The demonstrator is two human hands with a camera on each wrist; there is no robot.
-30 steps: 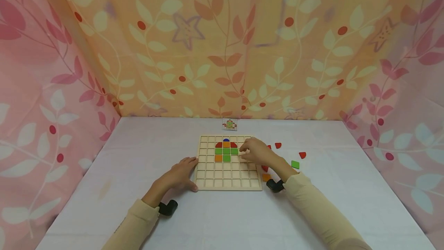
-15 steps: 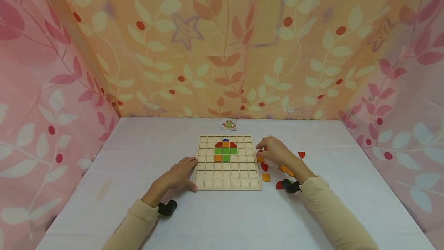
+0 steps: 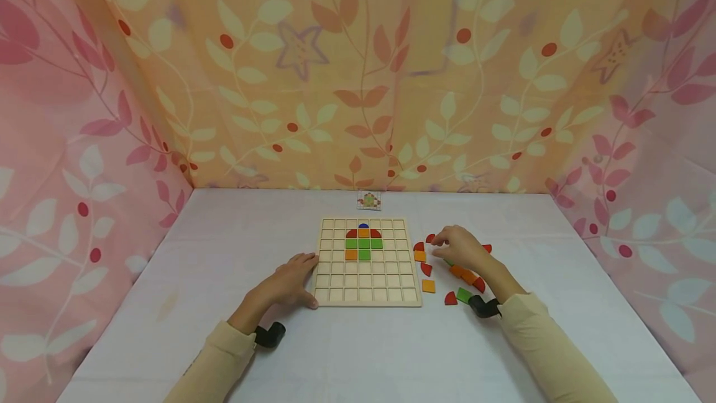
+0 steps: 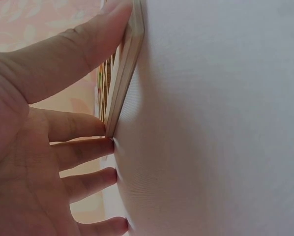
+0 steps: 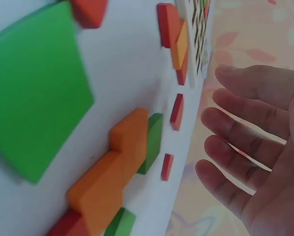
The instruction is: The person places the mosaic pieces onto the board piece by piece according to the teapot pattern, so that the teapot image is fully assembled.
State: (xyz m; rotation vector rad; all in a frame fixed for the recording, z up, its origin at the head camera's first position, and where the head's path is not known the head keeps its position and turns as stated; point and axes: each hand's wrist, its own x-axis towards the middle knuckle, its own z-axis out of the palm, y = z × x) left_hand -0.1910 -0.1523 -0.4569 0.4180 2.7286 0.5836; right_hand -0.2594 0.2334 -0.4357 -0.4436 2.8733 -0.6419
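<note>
A wooden grid board (image 3: 380, 282) lies mid-table. Set in its cells are a blue half-round tile (image 3: 364, 226), red rounded tiles (image 3: 352, 234), orange squares (image 3: 351, 255) and green squares (image 3: 364, 244). My left hand (image 3: 288, 282) rests at the board's left side, thumb by the near corner, fingers (image 4: 88, 152) extended along the edge. Over the loose tiles right of the board hovers my right hand (image 3: 461, 247). In the right wrist view its fingers (image 5: 225, 118) are loosely bent with nothing between them, near a red tile (image 5: 176, 112).
Several loose tiles lie right of the board: an orange square (image 3: 428, 286), a red quarter-round (image 3: 450, 298), a green square (image 3: 463, 295) and an orange pair (image 5: 130, 142) among them. A small patterned card (image 3: 369, 200) lies behind the board. A patterned curtain (image 3: 358, 79) stands behind the table.
My right hand has moved off the board to the right, over the loose tiles, uncovering the board's right columns. My left hand stays at the board's edge.
</note>
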